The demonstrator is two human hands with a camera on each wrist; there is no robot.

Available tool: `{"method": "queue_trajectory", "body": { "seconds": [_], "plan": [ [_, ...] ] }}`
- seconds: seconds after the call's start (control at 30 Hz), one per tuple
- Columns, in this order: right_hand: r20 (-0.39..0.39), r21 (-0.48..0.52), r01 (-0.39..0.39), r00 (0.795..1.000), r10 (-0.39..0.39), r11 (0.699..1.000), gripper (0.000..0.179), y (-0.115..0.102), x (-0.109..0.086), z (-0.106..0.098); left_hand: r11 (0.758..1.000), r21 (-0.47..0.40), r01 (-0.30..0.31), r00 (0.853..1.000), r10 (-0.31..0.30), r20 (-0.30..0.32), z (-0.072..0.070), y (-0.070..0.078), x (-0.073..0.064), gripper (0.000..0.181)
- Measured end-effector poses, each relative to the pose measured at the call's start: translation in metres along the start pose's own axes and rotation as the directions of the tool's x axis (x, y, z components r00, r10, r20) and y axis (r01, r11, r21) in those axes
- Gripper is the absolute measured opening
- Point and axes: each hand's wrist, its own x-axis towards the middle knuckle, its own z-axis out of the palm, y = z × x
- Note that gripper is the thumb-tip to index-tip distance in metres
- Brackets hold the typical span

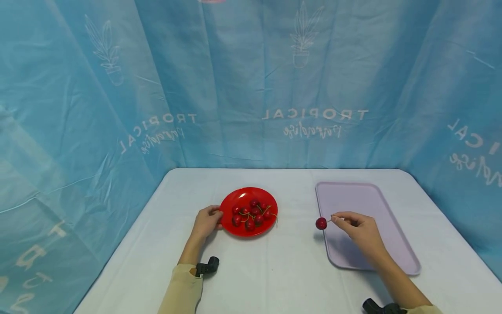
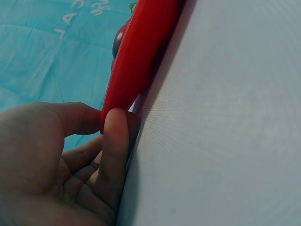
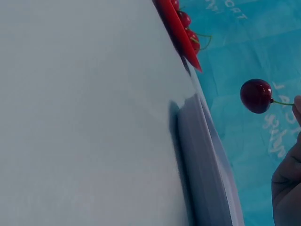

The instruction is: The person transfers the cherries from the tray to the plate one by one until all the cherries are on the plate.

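A red plate with several cherries on it lies left of the table's middle. My left hand pinches its left rim between thumb and fingers, as the left wrist view shows up close on the plate. By its thin green stem my right hand holds a single dark red cherry. That cherry hangs in the air at the left edge of the lilac tray, above the tray's rim in the right wrist view.
A white cloth covers the table. Blue printed curtains rise behind it and at both sides. Each wrist carries a black camera mount, the left mount near the sleeve.
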Motion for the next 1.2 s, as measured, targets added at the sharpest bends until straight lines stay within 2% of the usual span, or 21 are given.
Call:
{"method": "queue_trajectory", "body": {
  "seconds": [0.13, 0.3, 0.5, 0.6, 0.7, 0.9, 1.2],
  "plan": [
    [0.007, 0.015, 0.025, 1.0, -0.025, 1.0, 0.031, -0.003, 0.005, 0.013, 1.0, -0.004, 0.0, 1.0, 0.0, 0.0, 0.0, 0.0, -0.001, 0.036],
    [0.024, 0.056, 0.002, 1.0, -0.003, 0.998, 0.031, -0.007, 0.011, 0.026, 1.0, -0.002, 0.004, 1.0, -0.004, -0.006, 0.0, 0.0, -0.001, 0.035],
    [0.036, 0.095, -0.045, 0.998, 0.042, 0.994, 0.029, -0.037, 0.01, 0.036, 1.0, -0.003, -0.006, 1.0, 0.006, -0.002, 0.001, 0.0, 0.001, 0.035],
    [0.025, 0.116, -0.055, 0.998, 0.052, 0.992, 0.032, -0.037, 0.016, 0.04, 1.0, -0.005, -0.009, 1.0, 0.009, 0.0, 0.002, 0.0, 0.001, 0.034],
    [0.011, 0.122, -0.049, 0.999, 0.048, 0.991, 0.034, -0.028, 0.027, 0.045, 1.0, 0.009, -0.013, 1.0, 0.013, 0.004, 0.002, 0.0, 0.002, 0.035],
    [0.031, 0.129, -0.013, 0.999, 0.009, 0.992, 0.037, -0.037, 0.035, 0.06, 1.0, 0.02, -0.018, 1.0, 0.018, -0.015, -0.003, 0.0, 0.002, 0.035],
    [0.058, 0.16, -0.02, 0.998, 0.011, 0.987, 0.035, -0.045, 0.043, 0.083, 1.0, 0.028, -0.009, 1.0, 0.01, -0.009, 0.0, 0.001, -0.002, 0.034]
  ]
}}
